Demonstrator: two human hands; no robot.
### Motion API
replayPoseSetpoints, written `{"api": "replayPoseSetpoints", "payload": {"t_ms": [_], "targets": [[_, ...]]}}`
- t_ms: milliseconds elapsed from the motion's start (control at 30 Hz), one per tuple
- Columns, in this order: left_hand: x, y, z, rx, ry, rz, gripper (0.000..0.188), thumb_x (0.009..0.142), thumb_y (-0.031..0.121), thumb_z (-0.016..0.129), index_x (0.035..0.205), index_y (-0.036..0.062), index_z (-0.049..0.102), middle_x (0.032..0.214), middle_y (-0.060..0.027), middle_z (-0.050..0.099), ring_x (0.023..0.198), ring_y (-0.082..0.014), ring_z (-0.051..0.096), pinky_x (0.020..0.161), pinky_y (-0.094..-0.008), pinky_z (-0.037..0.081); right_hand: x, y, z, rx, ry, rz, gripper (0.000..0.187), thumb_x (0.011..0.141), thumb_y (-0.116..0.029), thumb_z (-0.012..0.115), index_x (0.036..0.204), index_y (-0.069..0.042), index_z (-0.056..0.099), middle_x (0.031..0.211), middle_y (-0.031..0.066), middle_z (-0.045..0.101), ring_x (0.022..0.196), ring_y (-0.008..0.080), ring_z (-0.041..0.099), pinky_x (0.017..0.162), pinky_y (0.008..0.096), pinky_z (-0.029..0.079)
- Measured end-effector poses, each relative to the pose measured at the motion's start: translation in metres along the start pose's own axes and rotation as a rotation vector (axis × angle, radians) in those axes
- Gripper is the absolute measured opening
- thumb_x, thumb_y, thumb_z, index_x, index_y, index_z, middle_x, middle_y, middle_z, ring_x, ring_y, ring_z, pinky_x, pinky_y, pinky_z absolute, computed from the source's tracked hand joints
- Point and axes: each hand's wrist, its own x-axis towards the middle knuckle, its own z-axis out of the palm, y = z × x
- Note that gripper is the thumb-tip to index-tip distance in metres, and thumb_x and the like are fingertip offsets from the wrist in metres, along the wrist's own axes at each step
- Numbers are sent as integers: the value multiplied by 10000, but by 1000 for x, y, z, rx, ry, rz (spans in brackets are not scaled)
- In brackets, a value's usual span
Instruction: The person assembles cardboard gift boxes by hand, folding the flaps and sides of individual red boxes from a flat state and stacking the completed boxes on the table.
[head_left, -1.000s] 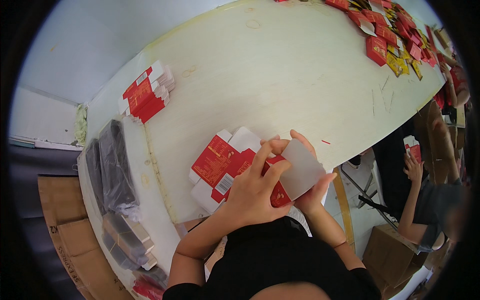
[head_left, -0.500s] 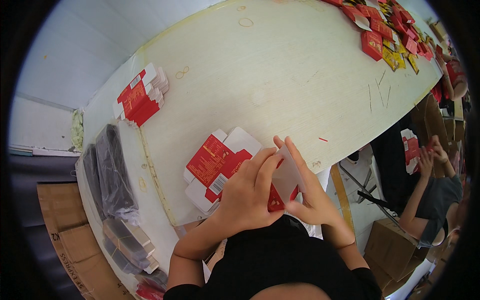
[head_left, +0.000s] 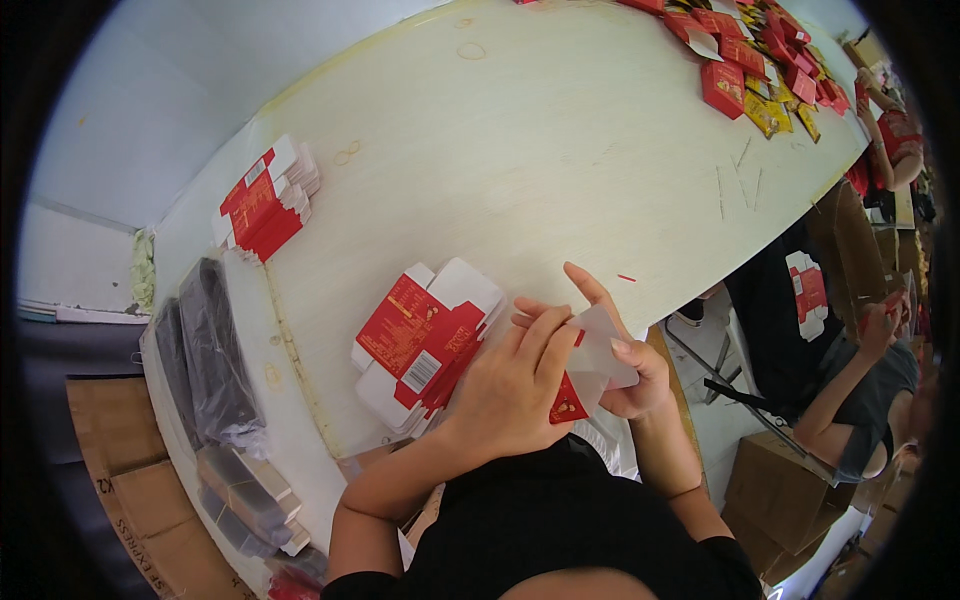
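Observation:
Close to my body, both hands are on a small red carton (head_left: 568,402) whose white inside flaps stand raised. My left hand (head_left: 505,385) lies over its left side, fingers curled onto it. My right hand (head_left: 642,380) grips a white flap at the right, thumb pressed on it and index finger stretched upward. Part of the carton is hidden under my left hand. Just left of that hand lies a stack of flat red-and-white carton blanks (head_left: 420,340) on the pale table (head_left: 480,180).
A second stack of blanks (head_left: 262,205) lies farther left. Dark plastic-wrapped bundles (head_left: 222,350) line the left edge. Red boxes (head_left: 722,88) and yellow packets (head_left: 768,115) are heaped at the far right. A co-worker (head_left: 860,400) handles red card at right, near cardboard boxes (head_left: 785,490).
My right thumb has moved up onto the white flap, which now leans more to the right. My view has shifted slightly, and the co-worker's blank lies on their lap.

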Motion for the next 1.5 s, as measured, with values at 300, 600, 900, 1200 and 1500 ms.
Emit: {"api": "replayPoseSetpoints", "payload": {"t_ms": [300, 600, 900, 1200, 1500], "targets": [[-2, -4, 11, 26, 15, 17, 760, 553, 188, 799, 1186, -4, 424, 1281, -194, 444, 991, -358, 546, 814, -397, 490, -1, 18, -9, -331, 1, -115, 751, 865, -196, 504, 1489, -125, 93, 1485, 249, 207, 1390, 360, 220, 1130, 447, 182], [0, 0, 5, -22, 32, -19, 995, 570, 179, 770, 1390, -70, 264, 1050, -148, 578, 791, -265, 559, 631, -351, 487, -10, 11, -2, -468, -28, -62, 810, 883, -130, 520, 1505, -126, 2, 1488, 231, 200, 1377, 303, 235, 1126, 390, 179], [1, 1, 2, -68, -5, -11, 1023, 560, 137, 763, 1408, -79, 231, 993, -135, 588, 813, -272, 565, 638, -355, 486, -10, 15, -9, -300, -22, 40, 725, 911, -41, 468, 1503, -112, 56, 1505, 179, 203, 1397, 238, 208, 1119, 363, 204], [-2, 3, 4, -104, -97, -65, 1063, 598, 157, 754, 1424, -88, 132, 1087, -177, 578, 892, -320, 571, 734, -370, 492, -18, 15, -6, -731, -32, 4, 628, 966, -109, 386, 1476, 5, 39, 1540, 193, 76, 1433, 287, 95, 1148, 375, 95], [-5, 2, 17, -79, -43, -18, 1055, 608, 179, 763, 1427, -66, 146, 1339, -219, 450, 925, -328, 572, 748, -364, 494, -19, 21, -12, -771, -96, -76, 838, 792, -59, 421, 1469, 9, -69, 1529, 235, 73, 1434, 327, 66, 1148, 384, 76]]}}
